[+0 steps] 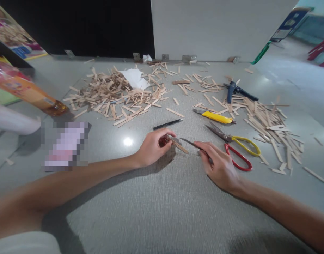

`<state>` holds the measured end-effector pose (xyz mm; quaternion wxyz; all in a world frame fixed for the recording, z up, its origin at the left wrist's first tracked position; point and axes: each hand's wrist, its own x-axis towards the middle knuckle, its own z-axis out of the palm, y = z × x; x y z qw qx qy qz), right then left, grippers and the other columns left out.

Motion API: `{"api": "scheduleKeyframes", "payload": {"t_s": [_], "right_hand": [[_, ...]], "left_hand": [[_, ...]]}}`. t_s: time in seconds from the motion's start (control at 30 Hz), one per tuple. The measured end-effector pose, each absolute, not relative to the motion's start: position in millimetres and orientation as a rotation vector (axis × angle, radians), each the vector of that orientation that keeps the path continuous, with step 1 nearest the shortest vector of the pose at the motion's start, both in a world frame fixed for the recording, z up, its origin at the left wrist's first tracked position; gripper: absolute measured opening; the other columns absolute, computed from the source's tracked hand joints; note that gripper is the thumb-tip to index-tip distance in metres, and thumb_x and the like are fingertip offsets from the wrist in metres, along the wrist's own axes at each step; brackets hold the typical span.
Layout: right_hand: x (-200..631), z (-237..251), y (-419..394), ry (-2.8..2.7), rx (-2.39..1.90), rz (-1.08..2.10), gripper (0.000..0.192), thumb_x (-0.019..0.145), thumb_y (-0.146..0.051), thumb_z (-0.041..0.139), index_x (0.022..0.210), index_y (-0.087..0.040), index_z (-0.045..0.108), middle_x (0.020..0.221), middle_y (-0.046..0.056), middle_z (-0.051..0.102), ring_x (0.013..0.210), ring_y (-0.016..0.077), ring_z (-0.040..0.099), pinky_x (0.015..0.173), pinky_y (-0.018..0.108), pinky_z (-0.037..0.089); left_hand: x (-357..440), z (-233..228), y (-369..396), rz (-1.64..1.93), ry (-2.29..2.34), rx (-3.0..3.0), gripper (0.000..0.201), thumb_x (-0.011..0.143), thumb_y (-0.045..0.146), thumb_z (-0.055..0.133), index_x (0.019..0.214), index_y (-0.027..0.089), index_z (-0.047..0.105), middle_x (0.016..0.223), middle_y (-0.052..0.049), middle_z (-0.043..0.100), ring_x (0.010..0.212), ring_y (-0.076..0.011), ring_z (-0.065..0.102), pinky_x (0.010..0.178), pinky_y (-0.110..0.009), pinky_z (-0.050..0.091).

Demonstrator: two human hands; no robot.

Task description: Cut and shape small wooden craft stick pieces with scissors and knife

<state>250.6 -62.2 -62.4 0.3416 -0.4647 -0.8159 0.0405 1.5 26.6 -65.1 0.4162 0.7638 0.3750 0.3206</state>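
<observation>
Left hand (153, 147) curled low over the grey bench (162, 204), grip pinching one end of a thin wooden stick (178, 144) that slants down toward the right, far end close to the bench top. Right hand (219, 165) just beside it, grip pressed together around a slim dark blade (191, 142), tip pointing left and nearly meeting the stick. Beyond the left hand, a black pen (167, 124). Just right of the right hand, scissors with red and yellow handles (234, 146); farther back, a yellow utility knife (214, 117) and a blue-handled tool (237, 90). Heaps of cut wooden sticks at back left (111, 95) and along the right (270, 123). White paper (134, 78) on the left heap. Orange packet (26, 91) at far left.
</observation>
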Motion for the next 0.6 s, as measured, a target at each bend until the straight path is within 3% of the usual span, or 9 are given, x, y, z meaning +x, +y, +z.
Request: {"api": "scheduleKeyframes", "payload": {"t_s": [0.1, 0.27, 0.43, 0.6], "right_hand": [[251.5, -62.4, -62.1, -2.149, -1.223, 0.111, 0.047, 0.107, -0.004, 0.044, 0.146, -0.021, 0.062, 0.120, 0.014, 0.081, 0.101, 0.0238, 0.082, 0.083, 0.035, 0.071], [251.3, -62.7, -62.1, -2.134, -1.236, 0.086, 0.055, 0.108, -0.005, 0.044, 0.158, -0.024, 0.054, 0.123, 0.014, 0.079, 0.111, 0.0257, 0.080, 0.091, 0.038, 0.070], [252.8, -62.6, -63.6, -2.167, -1.151, -0.104, 0.062, 0.109, -0.004, 0.051, 0.167, -0.023, 0.045, 0.104, 0.010, 0.085, 0.086, 0.0248, 0.083, 0.077, 0.037, 0.070], [257.5, -61.6, -62.0, -2.081, -1.179, -0.212, 0.049, 0.108, -0.007, 0.060, 0.155, -0.023, 0.061, 0.107, 0.009, 0.089, 0.082, 0.0227, 0.085, 0.070, 0.030, 0.069]], "left_hand": [[1.2, -64.3, 26.2, 0.798, 0.936, 1.961, 0.016, 0.097, 0.026, 0.061, 0.106, 0.018, 0.072, 0.094, -0.005, 0.073, 0.073, -0.0146, 0.064, 0.065, -0.025, 0.051], [1.9, -65.7, 23.0, 0.766, 0.929, 2.033, 0.013, 0.098, 0.026, 0.061, 0.102, 0.019, 0.071, 0.086, -0.003, 0.073, 0.066, -0.0139, 0.061, 0.064, -0.025, 0.049], [2.9, -70.1, 20.6, 0.746, 0.908, 2.068, 0.017, 0.102, 0.027, 0.057, 0.103, 0.019, 0.072, 0.093, -0.005, 0.075, 0.069, -0.0151, 0.062, 0.066, -0.027, 0.050], [1.3, -60.4, 20.9, 0.652, 0.891, 2.074, 0.012, 0.096, 0.018, 0.064, 0.096, 0.020, 0.075, 0.091, -0.004, 0.075, 0.072, -0.0160, 0.066, 0.067, -0.026, 0.051]]}}
